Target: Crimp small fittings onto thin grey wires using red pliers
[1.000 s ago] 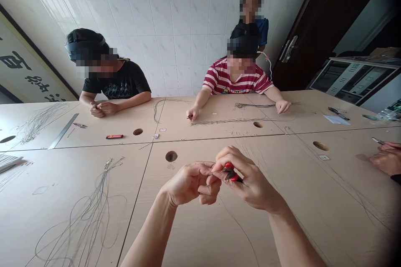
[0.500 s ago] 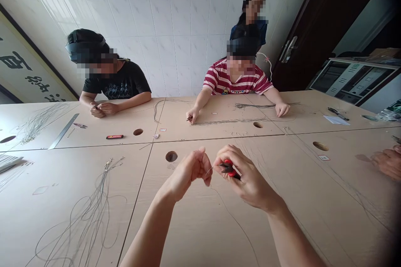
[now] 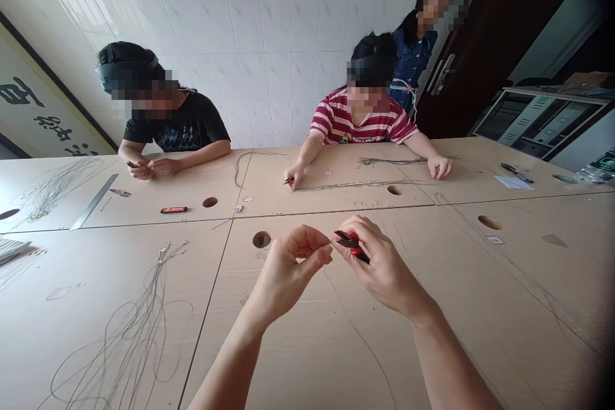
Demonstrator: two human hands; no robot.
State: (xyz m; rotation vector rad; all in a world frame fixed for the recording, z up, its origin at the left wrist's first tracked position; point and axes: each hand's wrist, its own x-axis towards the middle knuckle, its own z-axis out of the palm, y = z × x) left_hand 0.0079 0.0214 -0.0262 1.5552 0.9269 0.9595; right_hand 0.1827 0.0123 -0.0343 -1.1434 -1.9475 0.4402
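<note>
1. Office-type room used as small craft workshop.
2. Office: joined wood-tone surface (image 3: pixel 283 365) with round cable holes (image 3: pixel 262 239), glass-fronted cabinet (image 3: pixel 531 118) by door (image 3: pixel 466 32).
3. Workshop: cord bundle (image 3: pixel 160 259), cutting pliers (image 3: pixel 346 240), metal ruler (image 3: pixel 95 200), two people (image 3: pixel 192 122) working opposite.

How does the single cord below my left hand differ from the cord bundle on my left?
The single cord is one strand; the cord bundle has many. The single cord's upper end is hidden at your left hand; the cord bundle's far ends show plainly. The single cord curves gently; the cord bundle loops. Both show thin cord.
</note>
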